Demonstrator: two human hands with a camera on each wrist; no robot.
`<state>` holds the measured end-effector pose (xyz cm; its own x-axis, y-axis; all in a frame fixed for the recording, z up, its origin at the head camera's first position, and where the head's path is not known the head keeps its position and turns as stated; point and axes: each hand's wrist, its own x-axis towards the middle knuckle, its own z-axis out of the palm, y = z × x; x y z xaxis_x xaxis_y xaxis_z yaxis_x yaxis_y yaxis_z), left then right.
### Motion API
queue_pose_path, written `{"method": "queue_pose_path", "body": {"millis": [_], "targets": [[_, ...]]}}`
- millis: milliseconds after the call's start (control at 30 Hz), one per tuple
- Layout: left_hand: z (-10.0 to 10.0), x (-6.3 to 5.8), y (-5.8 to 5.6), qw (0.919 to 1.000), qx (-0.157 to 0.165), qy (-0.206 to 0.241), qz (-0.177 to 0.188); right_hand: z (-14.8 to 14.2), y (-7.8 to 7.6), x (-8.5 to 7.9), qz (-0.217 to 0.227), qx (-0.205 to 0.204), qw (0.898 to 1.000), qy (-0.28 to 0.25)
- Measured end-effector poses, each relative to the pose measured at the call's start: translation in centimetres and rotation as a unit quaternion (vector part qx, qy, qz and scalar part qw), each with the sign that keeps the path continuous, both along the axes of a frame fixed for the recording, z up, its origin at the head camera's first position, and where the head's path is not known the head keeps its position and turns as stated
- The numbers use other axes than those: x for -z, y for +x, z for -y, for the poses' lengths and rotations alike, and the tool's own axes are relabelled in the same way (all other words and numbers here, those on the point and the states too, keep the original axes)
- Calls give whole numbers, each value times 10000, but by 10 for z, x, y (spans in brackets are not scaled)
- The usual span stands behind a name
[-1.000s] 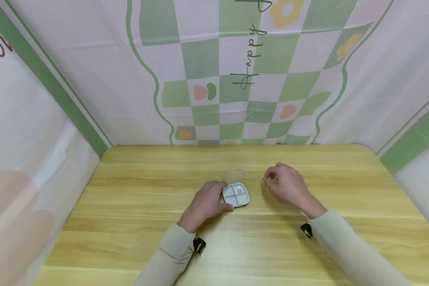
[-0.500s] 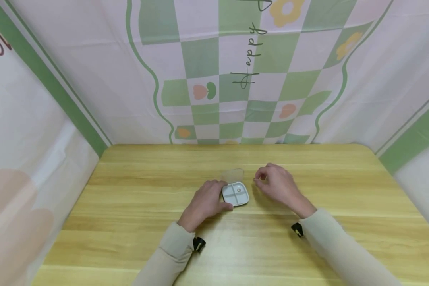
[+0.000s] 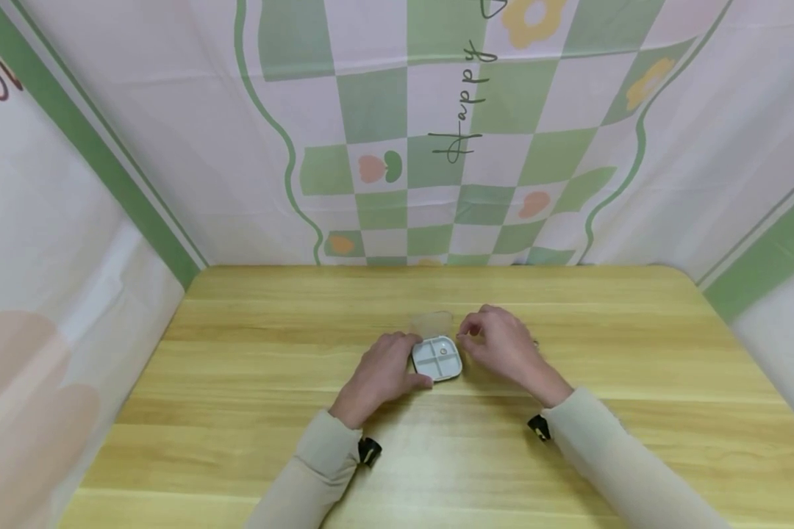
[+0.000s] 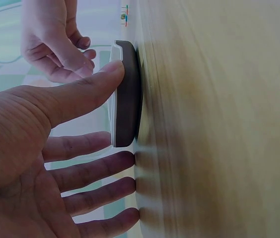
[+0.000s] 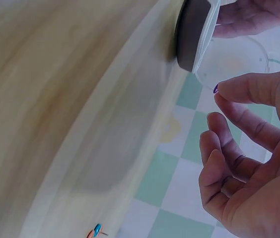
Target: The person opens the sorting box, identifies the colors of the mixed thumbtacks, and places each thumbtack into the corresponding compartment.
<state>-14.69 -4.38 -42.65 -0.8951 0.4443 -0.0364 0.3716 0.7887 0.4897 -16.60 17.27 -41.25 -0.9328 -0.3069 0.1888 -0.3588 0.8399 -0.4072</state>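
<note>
My left hand [image 3: 380, 371] held the box [image 3: 427, 369] near the middle of the head view, the thumb against its lower edge and the index finger at its upper left corner; in the left wrist view the other three fingers were spread apart, free of the box. The box lay on the table [image 3: 238, 441], with four compartments facing up and a small round thing [image 3: 443, 352] in the upper right one. Its clear lid [image 3: 432, 323] stood open just above it in the frame. My right hand [image 3: 503, 345] was just right of the box, thumb and index finger pinching a tiny purple bit [image 5: 215, 89], too small to make out further; the other fingers were curled inward. At the bottom of the right wrist view, a blue and orange trinket [image 5: 97, 229] with a thin pin lay on the table, well apart from my fingers.
</note>
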Motion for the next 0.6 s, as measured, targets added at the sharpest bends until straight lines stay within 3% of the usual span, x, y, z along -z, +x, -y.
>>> {"method": "queue_pose_path", "body": {"millis": [600], "targets": [[0, 0, 0, 10000, 51, 8, -31, 14, -1, 5, 160, -145, 9997, 111]]}}
